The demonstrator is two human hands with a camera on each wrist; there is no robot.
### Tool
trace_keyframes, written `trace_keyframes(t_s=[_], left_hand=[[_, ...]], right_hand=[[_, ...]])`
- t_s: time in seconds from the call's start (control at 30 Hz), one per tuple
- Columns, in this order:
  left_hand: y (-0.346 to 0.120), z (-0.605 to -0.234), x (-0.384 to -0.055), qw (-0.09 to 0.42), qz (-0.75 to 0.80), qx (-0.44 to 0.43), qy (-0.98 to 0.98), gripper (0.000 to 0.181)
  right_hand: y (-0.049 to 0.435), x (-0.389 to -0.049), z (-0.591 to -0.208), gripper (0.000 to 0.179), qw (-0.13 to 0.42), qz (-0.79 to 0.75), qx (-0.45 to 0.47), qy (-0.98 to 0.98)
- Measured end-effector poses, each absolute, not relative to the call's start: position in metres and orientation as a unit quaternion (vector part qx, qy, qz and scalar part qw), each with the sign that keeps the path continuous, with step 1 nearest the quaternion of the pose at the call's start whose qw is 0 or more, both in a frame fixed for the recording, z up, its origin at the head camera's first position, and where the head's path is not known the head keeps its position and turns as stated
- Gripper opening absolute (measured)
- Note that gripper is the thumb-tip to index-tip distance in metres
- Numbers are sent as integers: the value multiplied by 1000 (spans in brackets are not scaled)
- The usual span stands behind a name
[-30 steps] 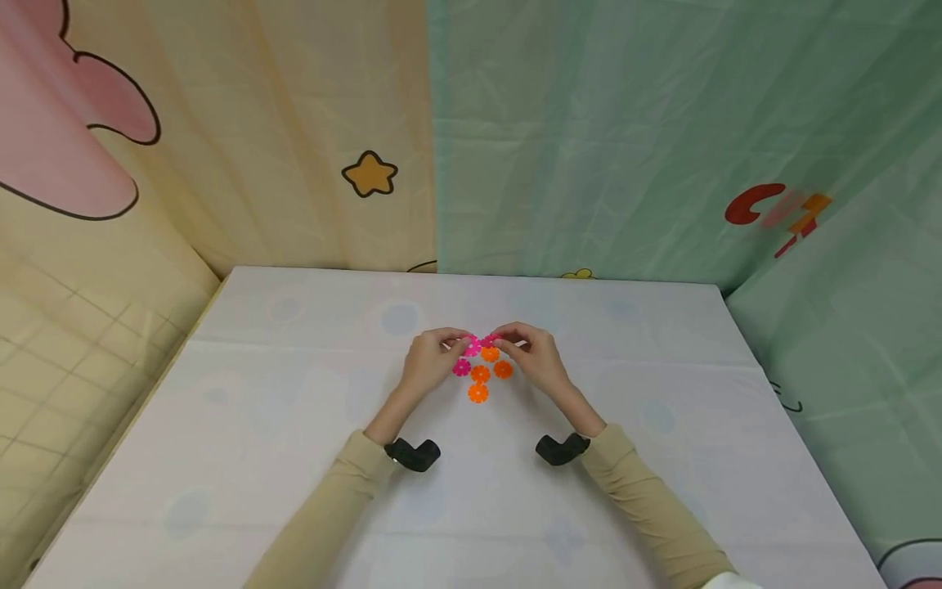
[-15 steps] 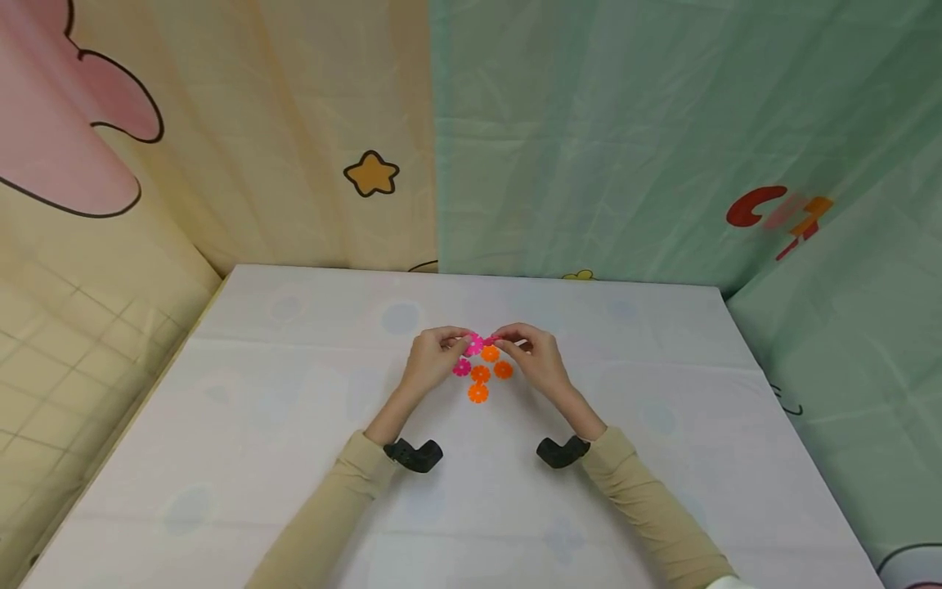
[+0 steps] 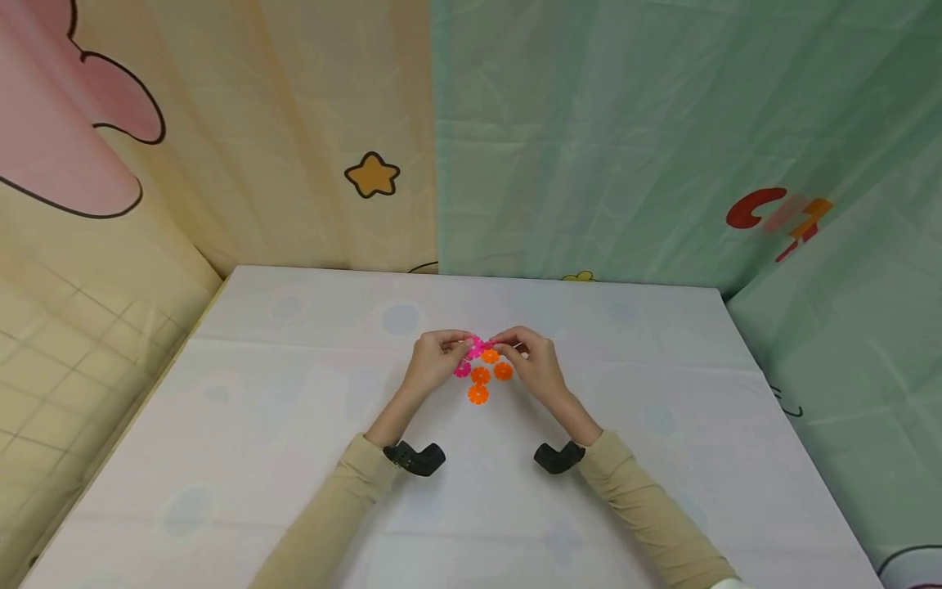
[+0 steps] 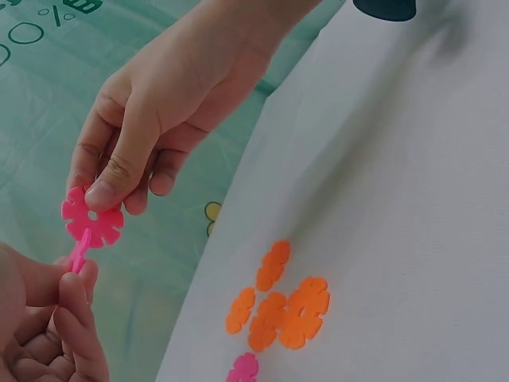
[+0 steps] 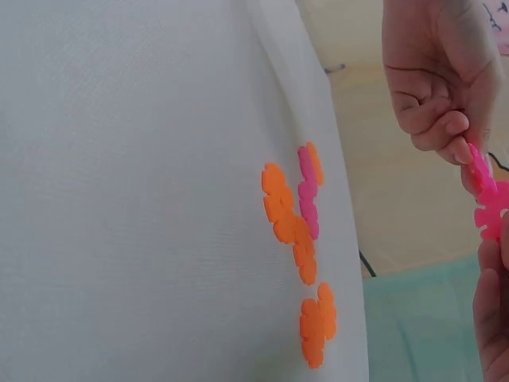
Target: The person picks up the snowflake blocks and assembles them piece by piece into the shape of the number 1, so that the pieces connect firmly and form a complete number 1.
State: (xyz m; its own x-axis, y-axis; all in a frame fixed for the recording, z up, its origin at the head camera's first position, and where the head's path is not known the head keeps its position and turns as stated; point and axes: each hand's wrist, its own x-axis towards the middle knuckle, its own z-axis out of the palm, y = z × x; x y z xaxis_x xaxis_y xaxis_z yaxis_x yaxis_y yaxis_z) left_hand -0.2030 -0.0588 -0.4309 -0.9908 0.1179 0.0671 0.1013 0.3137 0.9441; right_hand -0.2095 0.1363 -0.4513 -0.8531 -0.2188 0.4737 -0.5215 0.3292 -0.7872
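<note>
Just above the far middle of the table, my left hand (image 3: pixel 432 361) pinches a pink flower-shaped interlocking disc (image 4: pixel 80 251) between thumb and fingers. Opposite it, my right hand (image 3: pixel 539 364) pinches a second pink disc (image 4: pixel 94 227), its thumb on the disc's face. In both wrist views the two discs meet at their edges, roughly crosswise; how deep the slots sit in each other cannot be told. Below the hands lie several orange discs (image 3: pixel 478 394) and a pink disc (image 3: pixel 462 369), partly hidden by the left fingers in the head view.
A white cloth covers the table (image 3: pixel 471 523). Black wrist cameras (image 3: pixel 415 459) stick out inward from both wrists. Beyond the table's far edge hang a yellow curtain (image 3: pixel 309 164) and a green curtain (image 3: pixel 589 147).
Both hands keep their pinch on the pink discs and stay nearly in place. The right hand and wrist have shifted slightly left, and the held discs have turned a little.
</note>
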Motion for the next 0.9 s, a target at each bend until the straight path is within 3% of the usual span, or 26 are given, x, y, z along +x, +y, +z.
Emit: trace_keyframes(t_s=[0.53, 0.9], left_hand=[[-59, -432, -201, -12, 563, 75, 823, 16], [-61, -434, -200, 27, 597, 77, 798, 20]], right_hand=[[128, -204, -458, 8, 138, 549, 229, -792], [136, -208, -451, 9, 142, 519, 238, -809]])
